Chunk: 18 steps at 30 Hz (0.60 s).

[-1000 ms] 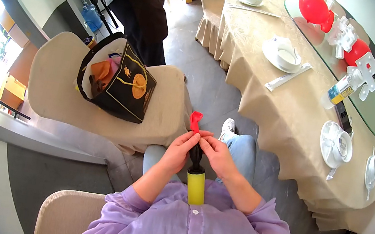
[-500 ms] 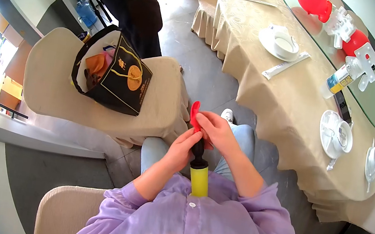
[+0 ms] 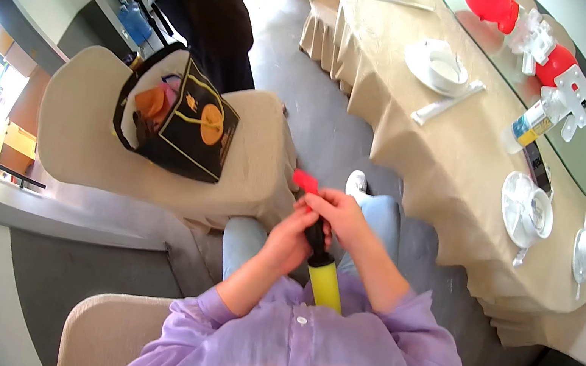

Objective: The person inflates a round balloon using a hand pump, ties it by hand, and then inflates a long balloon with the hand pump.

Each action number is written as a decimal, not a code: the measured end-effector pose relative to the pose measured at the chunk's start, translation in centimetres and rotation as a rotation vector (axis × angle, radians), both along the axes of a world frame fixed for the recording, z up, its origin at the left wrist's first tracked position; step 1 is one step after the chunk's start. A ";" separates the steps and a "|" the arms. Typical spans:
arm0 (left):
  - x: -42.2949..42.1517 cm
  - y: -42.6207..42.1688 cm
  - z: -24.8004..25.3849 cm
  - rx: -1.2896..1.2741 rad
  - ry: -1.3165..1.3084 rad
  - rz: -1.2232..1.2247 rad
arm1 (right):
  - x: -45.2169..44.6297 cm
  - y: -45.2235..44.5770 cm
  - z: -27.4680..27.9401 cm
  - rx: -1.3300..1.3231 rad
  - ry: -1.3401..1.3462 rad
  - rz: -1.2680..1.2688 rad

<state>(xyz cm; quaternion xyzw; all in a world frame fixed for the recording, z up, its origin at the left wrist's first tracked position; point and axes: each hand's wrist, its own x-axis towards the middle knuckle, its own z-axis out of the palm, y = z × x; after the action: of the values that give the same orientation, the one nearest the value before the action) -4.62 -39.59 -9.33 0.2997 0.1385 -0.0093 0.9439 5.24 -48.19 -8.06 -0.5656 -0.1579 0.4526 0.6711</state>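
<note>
The pump [image 3: 325, 288] is clasped by the left hand [image 3: 287, 240]; just beyond, a red balloon [image 3: 306, 181], partly hidden, is pinched in the right hand [image 3: 343, 218]'s grip. Left of the pump, a bag [image 3: 198, 126] is held by a chair [image 3: 83, 130]; right of it, a table [image 3: 455, 174] is laid with bowls [image 3: 531, 213].

held balloon [image 3: 305, 180] is showing red | pump [image 3: 325, 286] is pairing black with yellow | shirt [image 3: 364, 363] is showing lilac | bag [image 3: 188, 145] is bearing orange-gold print on black | tablecloth [image 3: 429, 170] is showing beige
</note>
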 end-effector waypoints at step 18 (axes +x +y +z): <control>1.7 -1.9 -1.4 0.095 -0.050 -0.040 | -0.2 -2.4 0.4 0.129 0.085 -0.199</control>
<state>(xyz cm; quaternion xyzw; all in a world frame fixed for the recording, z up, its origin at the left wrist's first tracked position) -2.95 -41.50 -10.70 0.3470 0.1092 -0.0139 0.9314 5.04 -50.54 -7.69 -0.5145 -0.1012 0.3962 0.7537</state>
